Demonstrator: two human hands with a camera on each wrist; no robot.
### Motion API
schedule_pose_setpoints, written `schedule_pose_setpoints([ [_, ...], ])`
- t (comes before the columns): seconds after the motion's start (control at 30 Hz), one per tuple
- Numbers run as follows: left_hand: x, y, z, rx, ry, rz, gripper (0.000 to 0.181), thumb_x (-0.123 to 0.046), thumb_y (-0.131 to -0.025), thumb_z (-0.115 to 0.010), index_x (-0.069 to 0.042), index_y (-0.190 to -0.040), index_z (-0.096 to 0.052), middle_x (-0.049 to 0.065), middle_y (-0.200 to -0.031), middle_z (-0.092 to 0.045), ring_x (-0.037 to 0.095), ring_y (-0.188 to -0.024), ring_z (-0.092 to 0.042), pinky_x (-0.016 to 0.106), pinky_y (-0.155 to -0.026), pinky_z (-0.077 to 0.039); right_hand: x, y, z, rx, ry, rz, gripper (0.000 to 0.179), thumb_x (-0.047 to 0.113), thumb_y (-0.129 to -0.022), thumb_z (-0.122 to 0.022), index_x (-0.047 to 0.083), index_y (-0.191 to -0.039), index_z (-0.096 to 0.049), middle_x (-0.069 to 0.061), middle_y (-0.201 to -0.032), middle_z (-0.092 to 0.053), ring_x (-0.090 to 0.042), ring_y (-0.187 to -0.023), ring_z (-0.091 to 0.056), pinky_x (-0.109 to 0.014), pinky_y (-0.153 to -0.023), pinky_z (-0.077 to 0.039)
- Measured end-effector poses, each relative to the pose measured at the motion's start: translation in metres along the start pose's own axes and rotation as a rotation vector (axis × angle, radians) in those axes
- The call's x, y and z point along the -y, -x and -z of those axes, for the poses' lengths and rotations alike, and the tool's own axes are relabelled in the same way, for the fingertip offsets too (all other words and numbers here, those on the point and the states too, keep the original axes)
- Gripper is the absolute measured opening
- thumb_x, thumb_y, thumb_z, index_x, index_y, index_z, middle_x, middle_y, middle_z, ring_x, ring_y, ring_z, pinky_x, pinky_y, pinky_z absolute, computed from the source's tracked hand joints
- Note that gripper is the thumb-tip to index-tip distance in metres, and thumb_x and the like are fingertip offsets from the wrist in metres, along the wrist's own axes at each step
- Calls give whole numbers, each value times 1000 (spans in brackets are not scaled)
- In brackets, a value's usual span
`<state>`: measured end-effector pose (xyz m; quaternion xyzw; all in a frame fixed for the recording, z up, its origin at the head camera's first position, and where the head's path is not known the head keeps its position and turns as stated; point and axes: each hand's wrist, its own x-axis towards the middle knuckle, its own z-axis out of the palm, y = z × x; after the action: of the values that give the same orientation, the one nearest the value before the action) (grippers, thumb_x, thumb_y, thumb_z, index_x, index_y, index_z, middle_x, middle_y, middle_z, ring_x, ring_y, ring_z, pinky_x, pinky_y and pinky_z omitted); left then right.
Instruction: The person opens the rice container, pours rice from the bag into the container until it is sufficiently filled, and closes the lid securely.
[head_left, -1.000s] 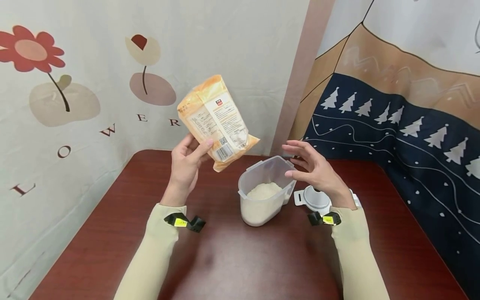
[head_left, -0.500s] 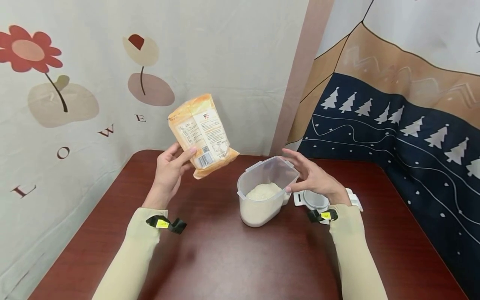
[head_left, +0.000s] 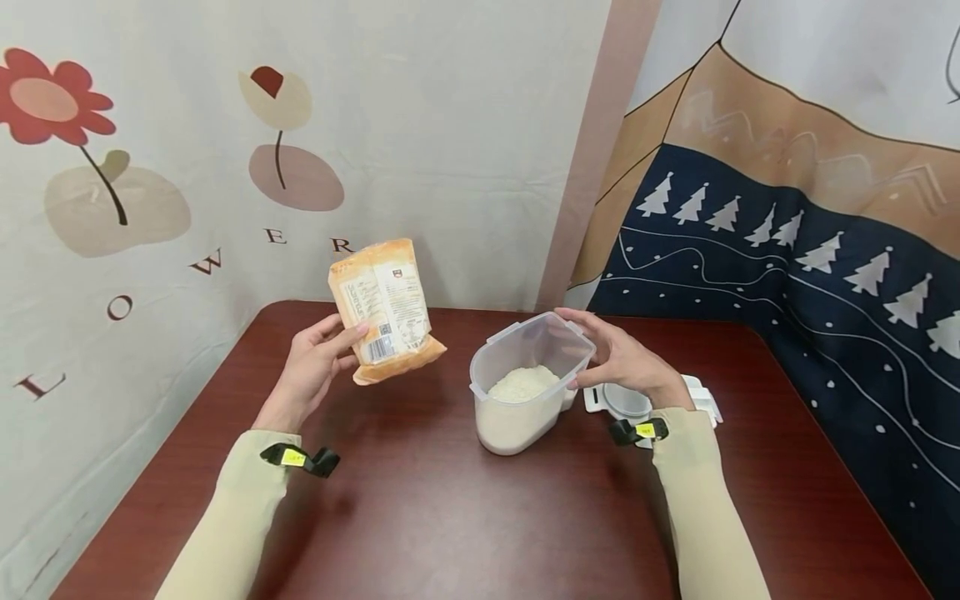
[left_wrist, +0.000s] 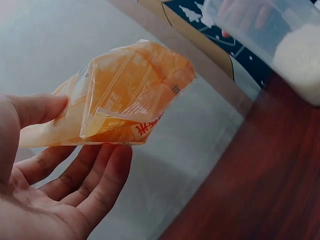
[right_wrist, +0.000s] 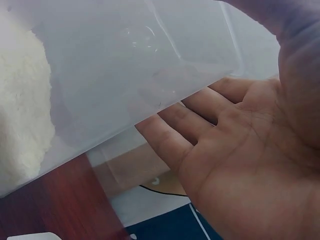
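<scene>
In the head view, my left hand point(head_left: 311, 367) pinches an orange and white plastic rice bag point(head_left: 382, 308) by its lower left side, above the table. The left wrist view shows the thumb on top of the crumpled bag point(left_wrist: 135, 90) and the fingers beneath. My right hand point(head_left: 626, 358) holds the right end of a clear plastic container point(head_left: 510, 421), thumb on the near side, fingers behind the far wall. White rice point(head_left: 523, 385) fills its lower part. In the right wrist view the fingers point(right_wrist: 167, 140) lie against the container's translucent wall point(right_wrist: 125, 65).
Behind the right wrist, a white lid point(head_left: 628, 402) with a round cap lies on the dark red table point(head_left: 420, 517), partly hidden by the hand. Printed cloth hangings point(head_left: 450, 125) stand along the table's back and sides.
My left hand has moved left and down with the rice bag, away from the container. My right hand has come down from above the container's right end and taken hold of it.
</scene>
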<state>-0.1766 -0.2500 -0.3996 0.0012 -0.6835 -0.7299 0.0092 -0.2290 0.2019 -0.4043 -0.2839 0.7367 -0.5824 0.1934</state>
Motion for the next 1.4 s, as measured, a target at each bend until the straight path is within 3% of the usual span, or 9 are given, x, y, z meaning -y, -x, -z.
schedule_pose_setpoints([
  [0.43,27,-5,30,67,-70,177,64,-32,-97,-73,-1,-146,-46,-9,-105,-74,7,-95,-73,25,-82,-62,4,0,-4,-19,27,-11,105,2,-74,-87,23,-161,-31,-8,-165,-31,-40,-145,-31,-51,-97,-58],
  [0.77,45,-7,48,229,-130,290,59,-29,-102,-65,4,-146,-44,-6,-106,-76,9,-97,-74,29,-85,-62,3,0,-2,-6,21,-19,105,3,-76,-86,24,-161,-30,-8,-165,-30,-41,-145,-30,-49,-95,-60],
  [1.0,52,-9,54,311,-234,362,59,-31,-103,-64,9,-142,-47,-3,-105,-77,11,-96,-74,29,-84,-62,3,-1,-2,1,29,-9,105,3,-76,-86,24,-162,-29,-6,-167,-29,-40,-147,-29,-51,-97,-58],
  [1.2,56,-11,53,328,-288,400,59,-31,-102,-64,10,-141,-48,-1,-102,-77,11,-93,-74,29,-81,-62,4,-1,-4,-24,52,-18,107,7,-74,-89,26,-161,-30,-1,-167,-29,-37,-147,-30,-56,-103,-54],
  [1.4,54,-9,54,258,-426,403,65,-37,-100,-67,9,-143,-50,0,-103,-75,12,-92,-71,29,-79,-62,4,-1,-4,-20,44,-14,106,5,-75,-88,25,-161,-30,-3,-167,-29,-39,-147,-30,-53,-99,-57],
])
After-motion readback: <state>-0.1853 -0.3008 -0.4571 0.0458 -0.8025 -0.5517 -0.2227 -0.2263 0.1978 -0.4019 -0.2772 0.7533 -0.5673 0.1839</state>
